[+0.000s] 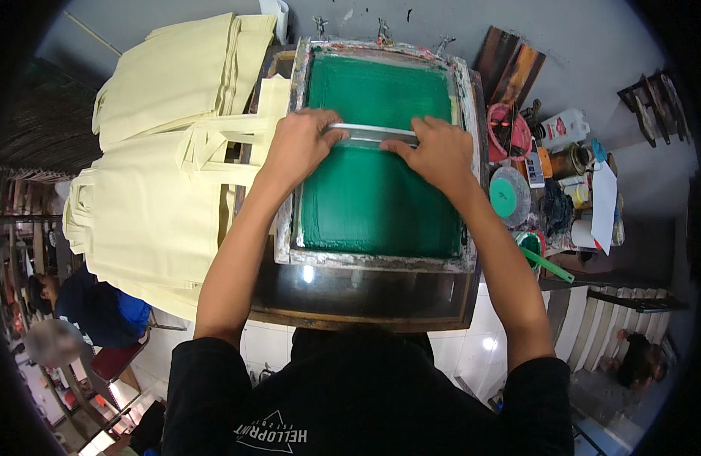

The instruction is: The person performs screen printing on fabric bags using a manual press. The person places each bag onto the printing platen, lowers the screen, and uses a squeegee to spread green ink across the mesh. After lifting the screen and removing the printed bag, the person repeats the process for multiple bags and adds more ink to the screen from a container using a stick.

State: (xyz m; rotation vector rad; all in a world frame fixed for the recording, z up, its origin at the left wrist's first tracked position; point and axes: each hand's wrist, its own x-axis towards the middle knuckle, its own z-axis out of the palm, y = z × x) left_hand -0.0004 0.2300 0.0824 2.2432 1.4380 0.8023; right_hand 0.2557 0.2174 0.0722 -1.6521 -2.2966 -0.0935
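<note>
Both my hands grip a long, pale-edged squeegee (369, 132) that lies crosswise over a printing screen. My left hand (303, 146) is closed on its left end, thumb toward me. At the right end, my right hand (439, 154) is wrapped round it the same way. Green ink (377, 209) coats the screen's mesh both in front of the squeegee and beyond it. The ink-stained screen frame (366, 261) rests on a dark, glossy table (350, 292). The squeegee's lower edge and whatever lies under the screen are hidden.
Pale yellow cloth bags lie in a far stack (168, 80) and a near stack (153, 205) on the left. At right are a pink bowl (505, 121), white jug (565, 128), tub with green ink (503, 196) and green stick (548, 266). People (92, 304) are in the background.
</note>
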